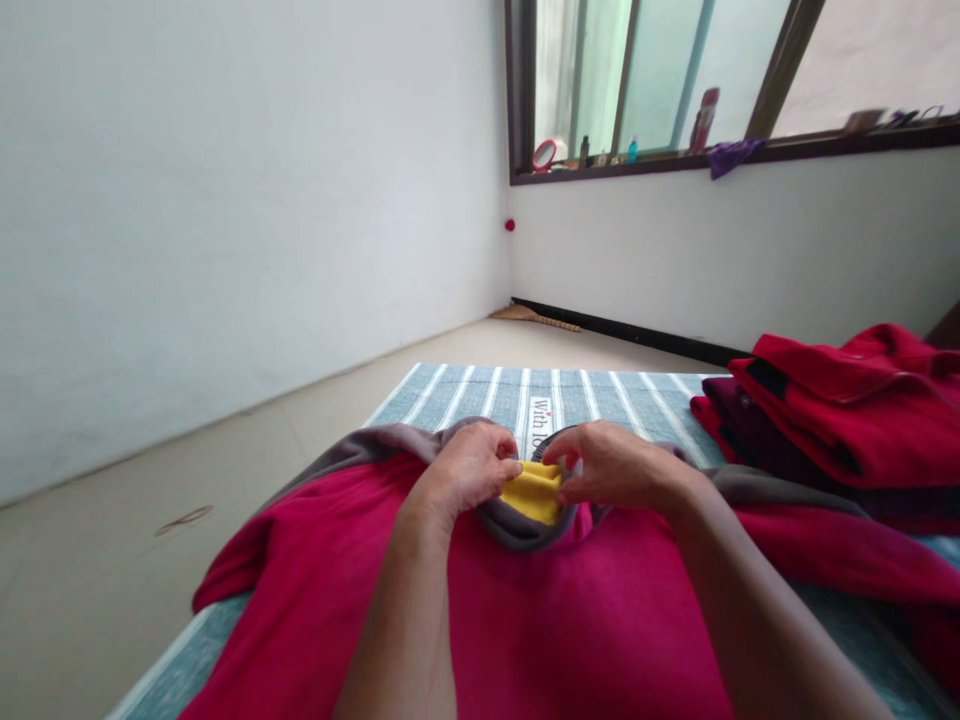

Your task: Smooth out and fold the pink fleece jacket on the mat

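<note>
A magenta shirt [585,620] with grey shoulders and collar lies spread over a blue-and-white striped cloth [442,392], its sleeves reaching out to both sides. Yellow lining [531,492] shows inside the neck opening. My left hand [474,462] pinches the left side of the grey collar, fingers curled. On the collar's right side, my right hand [611,465] has its thumb and fingers bent around the edge. The fingertips of both hands are close together over the yellow part, and the fabric between them is partly hidden.
A stack of folded red and dark clothes [847,420] sits at the right. A broom [534,317] lies on the floor by the far corner. Bottles, a round mirror [544,154] and a purple cloth [733,156] are along the window sill. A thin loop [184,520] lies on the left floor.
</note>
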The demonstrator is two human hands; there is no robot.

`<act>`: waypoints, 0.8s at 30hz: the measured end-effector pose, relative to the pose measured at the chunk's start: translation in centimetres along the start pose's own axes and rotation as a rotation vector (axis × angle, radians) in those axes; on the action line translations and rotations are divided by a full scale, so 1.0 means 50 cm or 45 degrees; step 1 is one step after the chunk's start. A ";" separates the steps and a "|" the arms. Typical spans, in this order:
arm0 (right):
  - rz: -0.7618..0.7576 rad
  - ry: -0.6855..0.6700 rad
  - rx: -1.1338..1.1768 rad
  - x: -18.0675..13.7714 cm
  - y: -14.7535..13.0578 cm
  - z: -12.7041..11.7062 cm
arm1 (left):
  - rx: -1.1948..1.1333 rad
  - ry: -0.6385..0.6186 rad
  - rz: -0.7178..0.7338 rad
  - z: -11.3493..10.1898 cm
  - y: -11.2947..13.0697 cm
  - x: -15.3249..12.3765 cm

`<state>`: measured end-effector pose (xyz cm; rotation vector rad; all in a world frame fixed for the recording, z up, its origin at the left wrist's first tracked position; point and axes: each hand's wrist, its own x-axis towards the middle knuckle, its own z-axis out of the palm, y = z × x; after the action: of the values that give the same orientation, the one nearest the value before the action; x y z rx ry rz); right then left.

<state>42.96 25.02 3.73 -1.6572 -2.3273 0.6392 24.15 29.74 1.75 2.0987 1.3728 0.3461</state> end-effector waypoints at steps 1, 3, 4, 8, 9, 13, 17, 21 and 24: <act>-0.014 -0.023 -0.012 0.000 -0.004 0.002 | -0.047 -0.082 -0.008 0.005 0.002 0.001; -0.028 -0.073 -0.062 0.002 -0.011 0.007 | -0.094 -0.222 -0.050 0.015 0.004 0.004; -0.023 -0.089 -0.103 0.002 -0.015 0.008 | -0.101 -0.264 -0.085 0.019 0.004 0.005; 0.067 0.020 -0.288 -0.012 -0.021 0.018 | -0.087 -0.259 -0.181 0.026 0.002 0.007; 0.091 0.059 -0.305 -0.018 -0.020 0.024 | -0.075 -0.247 -0.187 0.026 0.002 0.006; 0.150 0.125 -0.020 -0.042 -0.006 0.072 | 0.006 -0.262 -0.196 0.027 0.003 0.006; 0.204 0.206 0.516 -0.045 0.011 0.127 | 0.040 -0.276 -0.164 0.032 -0.002 0.010; 0.302 0.269 0.649 -0.032 0.018 0.153 | 0.052 -0.271 -0.157 0.034 -0.009 0.014; 0.388 0.337 0.669 -0.025 0.022 0.158 | 0.070 -0.263 -0.148 0.033 -0.012 0.016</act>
<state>41.04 22.38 -3.65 -1.7148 -1.5621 0.9271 24.92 30.08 0.00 2.0238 1.3866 0.0426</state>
